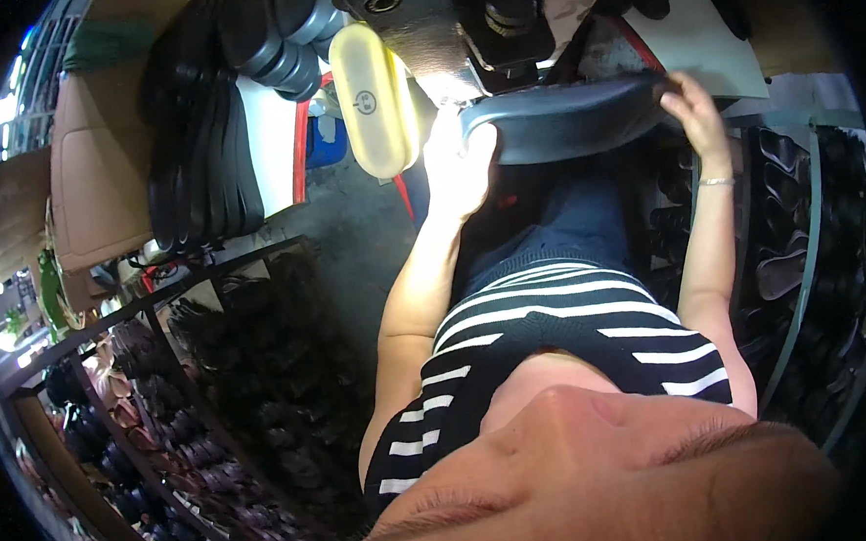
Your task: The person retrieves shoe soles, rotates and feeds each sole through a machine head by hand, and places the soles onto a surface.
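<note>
In front of me a long, smooth, dark grey shoe sole (572, 126) lies sideways between my two hands. My left hand (459, 166) grips its left end, with the thumb on the near face and bright light washing out the other fingers. At the opposite end, my right hand (699, 119) is closed on the tip with bent fingers. Just beyond the sole stands a black machine (421, 36) with a dark working head (505, 46), close to the sole's upper edge. I cannot tell whether they touch.
A pale yellow rounded case (370, 102) is left of my left hand. Stacked black soles (206, 145) lie on a white, red-edged surface (275, 147) farther left, beside a tan padded panel (95, 171). Racks of shoe parts stand at lower left (166, 412) and right (783, 223).
</note>
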